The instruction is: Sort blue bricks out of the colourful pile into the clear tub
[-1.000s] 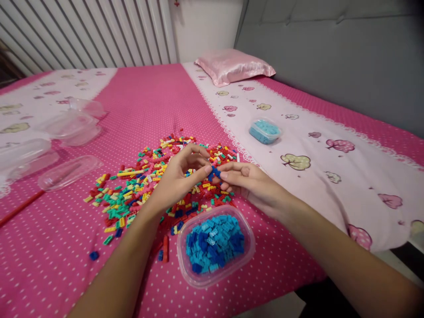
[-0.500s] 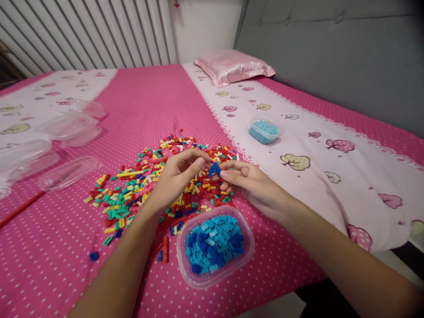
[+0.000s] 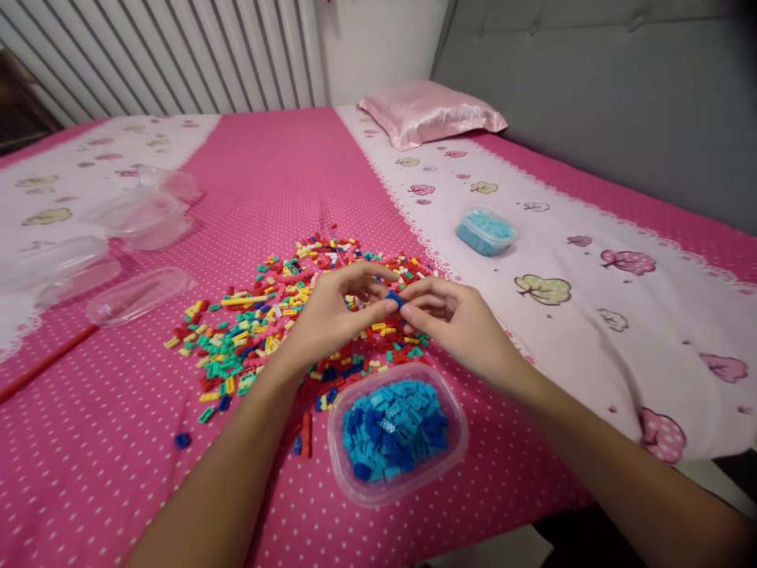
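Observation:
A small cluster of dark blue building bricks [image 3: 395, 299] is pinched between my two hands, mostly covered by the fingertips. My left hand [image 3: 343, 304] has thumb and fingers closed on its left side. From the right, my right hand [image 3: 453, 315] grips it with thumb and fingertips. Both hands hover over a spread pile of mixed building bricks [image 3: 236, 347] in red, yellow, green, pink and blue. Below them, nearer to me, stands a clear plastic tub [image 3: 458, 442] filled with light and dark blue bricks [image 3: 396, 430].
A second lidded tub [image 3: 486, 232] of light blue bricks sits to the right. Clear empty containers [image 3: 139, 217] and a lid [image 3: 142, 296] lie at left, beside a red stick [image 3: 50, 363]. A pink pillow [image 3: 431, 114] rests at the back of the bed [image 3: 277, 166].
My left thumb has come in onto the blue cluster, which now shows less between the fingers. The whole view has shifted slightly, with things appearing further right.

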Tool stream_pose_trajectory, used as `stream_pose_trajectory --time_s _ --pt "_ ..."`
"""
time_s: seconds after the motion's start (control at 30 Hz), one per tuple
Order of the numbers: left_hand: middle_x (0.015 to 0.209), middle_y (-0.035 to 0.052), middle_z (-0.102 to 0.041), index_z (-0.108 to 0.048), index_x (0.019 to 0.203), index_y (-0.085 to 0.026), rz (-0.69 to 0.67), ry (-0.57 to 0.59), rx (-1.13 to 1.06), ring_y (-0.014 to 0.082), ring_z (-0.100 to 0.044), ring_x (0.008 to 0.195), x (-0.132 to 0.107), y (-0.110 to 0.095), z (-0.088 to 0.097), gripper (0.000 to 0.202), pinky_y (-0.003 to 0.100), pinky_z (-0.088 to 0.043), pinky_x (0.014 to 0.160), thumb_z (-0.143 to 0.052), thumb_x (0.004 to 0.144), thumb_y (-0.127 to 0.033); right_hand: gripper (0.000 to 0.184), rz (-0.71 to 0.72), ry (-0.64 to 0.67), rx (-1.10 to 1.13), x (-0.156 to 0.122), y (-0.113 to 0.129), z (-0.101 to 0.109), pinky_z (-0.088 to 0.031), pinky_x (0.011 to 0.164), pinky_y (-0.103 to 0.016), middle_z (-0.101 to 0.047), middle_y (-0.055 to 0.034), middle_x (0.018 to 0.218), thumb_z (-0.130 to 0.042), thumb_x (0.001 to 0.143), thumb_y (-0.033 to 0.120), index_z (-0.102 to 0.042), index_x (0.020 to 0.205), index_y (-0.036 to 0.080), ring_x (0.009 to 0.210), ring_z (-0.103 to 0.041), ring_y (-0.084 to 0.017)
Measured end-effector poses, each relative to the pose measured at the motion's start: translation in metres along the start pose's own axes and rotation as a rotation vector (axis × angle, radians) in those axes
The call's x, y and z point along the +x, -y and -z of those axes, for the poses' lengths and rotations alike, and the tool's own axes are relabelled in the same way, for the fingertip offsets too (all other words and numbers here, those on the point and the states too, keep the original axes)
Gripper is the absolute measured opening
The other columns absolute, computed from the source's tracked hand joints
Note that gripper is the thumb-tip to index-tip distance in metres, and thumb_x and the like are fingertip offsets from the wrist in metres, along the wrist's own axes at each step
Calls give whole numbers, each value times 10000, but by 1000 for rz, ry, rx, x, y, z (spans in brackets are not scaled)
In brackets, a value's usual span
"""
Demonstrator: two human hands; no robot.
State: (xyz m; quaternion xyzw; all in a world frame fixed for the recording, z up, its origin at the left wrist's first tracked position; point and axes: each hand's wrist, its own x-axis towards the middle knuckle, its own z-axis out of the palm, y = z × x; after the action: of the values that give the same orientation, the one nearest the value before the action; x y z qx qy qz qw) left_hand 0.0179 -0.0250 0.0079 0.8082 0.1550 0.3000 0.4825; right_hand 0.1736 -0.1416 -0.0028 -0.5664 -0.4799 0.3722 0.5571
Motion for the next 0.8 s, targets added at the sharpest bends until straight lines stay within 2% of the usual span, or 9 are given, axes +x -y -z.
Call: stream_pose_trajectory --time_s 0.13,0.27,0.33,0.4,0.47,0.53,0.6,0.7,0.8 --pt "922 60 -719 -692 1023 -151 -67 -43 -19 144 -661 809 -2 2 6 266 258 -535 763 -761 821 -312 248 1 2 -56 -4 0 -2 -582 728 -339 -768 -54 892 -667 894 387 -663 1047 192 725 -722 -172" --pt "872 40 -694 -689 1034 -161 -62 -216 -98 134 -640 788 -5 2 31 300 250 -523 742 -785 800 -322 267 99 -29 -332 -2 2 13 -569 823 -389 -771 -81 1025 -587 950 425 -689 1092 223 889 -732 -221" --pt "841 22 -676 -678 1065 -166 -63 -304 -148 123 -633 765 -8 4 46 334 240 -515 726 -796 786 -307 233 154 78 -511 5 9 19 -551 841 -396 -778 -72 1006 -567 962 399 -727 1034 246 931 -722 -238" --pt "822 12 -666 -663 1094 -163 -62 -372 -181 116 -634 752 -10 7 59 341 233 -508 714 -782 794 -272 209 196 215 -619 12 23 12 -546 804 -384 -783 -60 973 -569 959 373 -746 970 261 893 -722 -237" --pt "810 14 -673 -655 1073 -151 -54 -438 -203 117 -649 758 -10 12 66 282 237 -512 727 -744 820 -237 200 239 393 -704 14 41 -14 -542 777 -370 -780 -54 963 -555 967 324 -748 965 270 871 -720 -229" --pt "806 27 -690 -652 1003 -136 -38 -479 -214 119 -664 767 -10 19 69 171 247 -526 754 -697 855 -210 163 308 604 -867 7 58 -55 -534 740 -355 -769 -51 934 -592 947 273 -750 908 264 832 -707 -223" --pt "815 39 -702 -647 957 -127 -28 -477 -223 116 -665 762 -8 25 67 111 256 -537 766 -675 871 -192 44 391 735 -1152 -7 68 -99 -519 731 -368 -758 -82 942 -710 858 206 -752 856 220 853 -698 -257" --pt "860 67 -712 -658 934 -113 -27 -439 -207 129 -669 781 -7 29 62 109 276 -539 775 -689 853 -179 95 464 824 -1413 -26 69 -146 -492 688 -342 -764 -101 868 -716 825 110 -764 834 192 829 -695 -253" --pt "886 91 -719 -678 927 -103 -17 -398 -166 145 -672 799 -8 28 59 124 290 -532 774 -712 832 -175 179 506 829 -1490 -34 58 -159 -475 697 -353 -765 -110 837 -638 888 92 -771 835 200 829 -689 -250"
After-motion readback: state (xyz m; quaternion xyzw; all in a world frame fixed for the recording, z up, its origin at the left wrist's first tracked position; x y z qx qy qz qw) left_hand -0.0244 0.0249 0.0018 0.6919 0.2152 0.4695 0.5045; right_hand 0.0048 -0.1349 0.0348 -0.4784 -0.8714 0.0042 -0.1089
